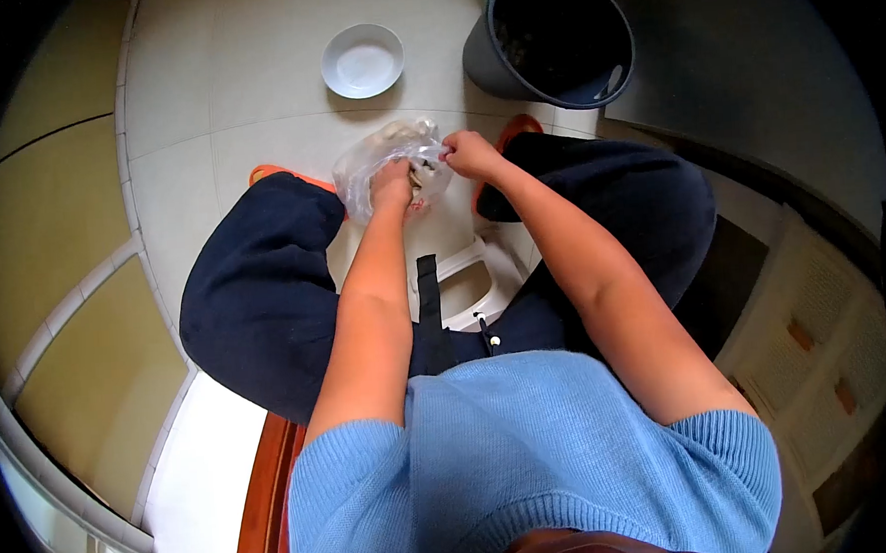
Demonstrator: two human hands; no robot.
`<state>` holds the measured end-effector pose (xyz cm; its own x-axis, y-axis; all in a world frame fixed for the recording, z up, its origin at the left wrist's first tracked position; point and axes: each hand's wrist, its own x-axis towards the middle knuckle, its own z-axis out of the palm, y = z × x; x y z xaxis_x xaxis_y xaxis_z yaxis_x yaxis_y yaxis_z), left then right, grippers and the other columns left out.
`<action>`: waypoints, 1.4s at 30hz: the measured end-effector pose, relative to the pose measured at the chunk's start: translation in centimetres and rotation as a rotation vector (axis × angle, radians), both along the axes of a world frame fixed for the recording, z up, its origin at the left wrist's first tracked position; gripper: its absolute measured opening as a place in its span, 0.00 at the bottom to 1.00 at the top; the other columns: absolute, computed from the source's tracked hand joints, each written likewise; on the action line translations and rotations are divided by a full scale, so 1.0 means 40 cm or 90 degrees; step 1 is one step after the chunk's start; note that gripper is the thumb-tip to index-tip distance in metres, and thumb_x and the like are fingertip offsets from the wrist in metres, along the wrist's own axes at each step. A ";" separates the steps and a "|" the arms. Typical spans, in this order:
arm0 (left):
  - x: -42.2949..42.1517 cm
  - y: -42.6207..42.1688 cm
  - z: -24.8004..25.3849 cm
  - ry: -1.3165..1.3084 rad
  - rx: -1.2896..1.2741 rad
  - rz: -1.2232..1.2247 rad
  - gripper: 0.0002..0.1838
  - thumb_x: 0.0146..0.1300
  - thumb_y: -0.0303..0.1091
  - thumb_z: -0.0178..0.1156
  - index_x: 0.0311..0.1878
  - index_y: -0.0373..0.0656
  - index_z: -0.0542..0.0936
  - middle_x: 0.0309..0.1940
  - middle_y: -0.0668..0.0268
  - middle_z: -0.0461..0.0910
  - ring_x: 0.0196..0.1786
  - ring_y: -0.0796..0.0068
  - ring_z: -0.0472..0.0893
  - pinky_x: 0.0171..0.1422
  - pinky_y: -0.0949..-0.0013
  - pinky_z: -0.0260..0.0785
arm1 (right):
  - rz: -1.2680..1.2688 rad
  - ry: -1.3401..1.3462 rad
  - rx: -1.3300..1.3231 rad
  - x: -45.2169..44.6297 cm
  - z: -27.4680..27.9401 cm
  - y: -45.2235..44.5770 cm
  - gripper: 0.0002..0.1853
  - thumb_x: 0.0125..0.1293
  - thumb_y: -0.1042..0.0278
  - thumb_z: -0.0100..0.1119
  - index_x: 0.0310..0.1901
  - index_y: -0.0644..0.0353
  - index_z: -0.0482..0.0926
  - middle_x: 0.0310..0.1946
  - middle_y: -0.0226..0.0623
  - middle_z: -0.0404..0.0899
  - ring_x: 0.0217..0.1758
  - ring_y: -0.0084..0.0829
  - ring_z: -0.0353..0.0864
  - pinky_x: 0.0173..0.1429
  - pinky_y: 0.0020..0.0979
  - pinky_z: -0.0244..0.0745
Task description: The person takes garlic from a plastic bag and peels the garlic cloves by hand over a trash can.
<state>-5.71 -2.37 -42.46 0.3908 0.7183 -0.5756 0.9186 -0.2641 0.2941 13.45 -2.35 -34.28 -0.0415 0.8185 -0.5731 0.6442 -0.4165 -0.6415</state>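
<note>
A clear plastic bag [359, 173] with pale, lumpy things [400, 132] in it lies on the floor between my feet. My left hand [391, 187] reaches into its mouth with the fingers curled down; what they hold is hidden. At the bag's right side, my right hand [474, 158] is closed on the gathered plastic rim. Beyond the bag stands a white bowl [363, 60], apart from both hands, with nothing visible in it.
A dark grey bucket [482, 59] with dark contents stands at the upper right. Below the bag, a white plastic stool or frame [508, 268] shows between my legs. Orange slippers [520, 125] are on my feet. A tiled ledge [131, 208] runs along the left.
</note>
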 end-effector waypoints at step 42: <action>0.092 0.266 0.776 -0.719 -0.378 0.329 0.17 0.67 0.40 0.54 0.57 0.47 0.72 0.47 0.68 0.77 0.44 0.78 0.77 0.44 0.73 0.73 | 0.257 -0.286 0.159 0.005 0.181 -0.005 0.11 0.55 0.61 0.56 0.38 0.56 0.78 0.32 0.47 0.80 0.39 0.48 0.80 0.42 0.46 0.75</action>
<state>-2.01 8.26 -11.41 0.6136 0.6836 -0.3952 0.0620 0.4572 0.8872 13.65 -2.57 -27.02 -0.1747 0.8991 -0.4013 0.9467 0.0413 -0.3195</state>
